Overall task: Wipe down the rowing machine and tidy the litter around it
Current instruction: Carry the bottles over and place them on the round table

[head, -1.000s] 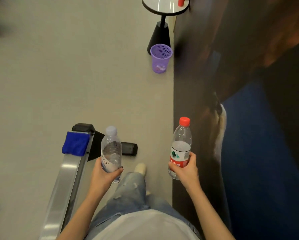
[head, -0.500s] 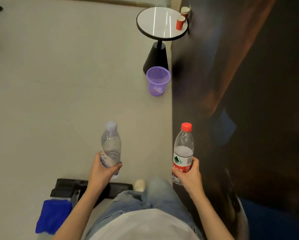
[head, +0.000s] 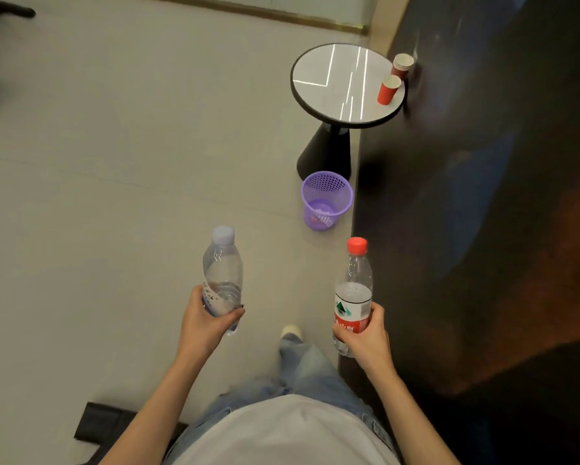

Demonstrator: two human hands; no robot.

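Your left hand (head: 204,322) sits centre-left of the frame. Its fingers (head: 198,293) are curled round the lower half of a clear bottle with a pale cap (head: 223,273), and the thumb closes across the front. The bottle rises almost upright above the hand, with a little water in it. Your right hand (head: 365,337), centre-right, grips a red-capped bottle (head: 354,293) by its red-and-white label, wrapped round it so that the base pokes out below the hand. The two bottles are apart, both over the grey floor (head: 114,196). Higher in the frame a purple mesh basket (head: 325,184) stands on the floor just beside the black cone foot of a round tabletop (head: 335,92) carrying two red paper cups (head: 388,90). A dark part of the rowing machine (head: 104,422) shows at lower left.
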